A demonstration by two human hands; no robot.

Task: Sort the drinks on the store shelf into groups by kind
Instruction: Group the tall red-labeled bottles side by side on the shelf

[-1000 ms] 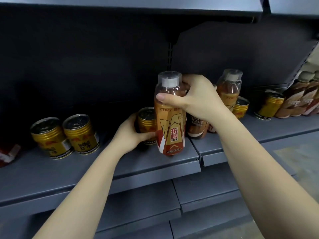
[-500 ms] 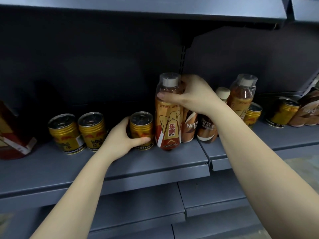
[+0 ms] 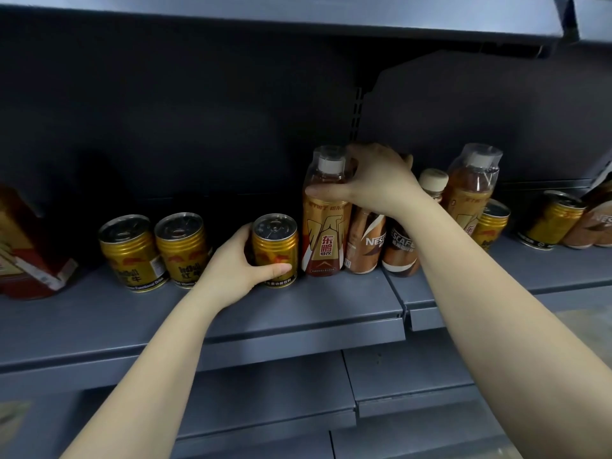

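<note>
Shelving of grey steel (image 3: 298, 303) carries everything I sort. My right hand (image 3: 374, 183) grips the tall amber plastic bottle (image 3: 326, 213) by its shoulder, now standing on the shelf where a second ago I held it raised. My left hand (image 3: 238, 263) wraps the short gold metal can (image 3: 275, 250), nearer the two matching gold cans (image 3: 155, 253), so that group is almost closed.

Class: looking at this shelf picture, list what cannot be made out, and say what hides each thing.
Head view:
- Red carton: cut off by the left edge.
- Brown Nescafe bottles: tops hidden behind the right hand.
- Gold can: left side covered by the left hand.
- Far-right brown bottle: cut by the edge.
</note>
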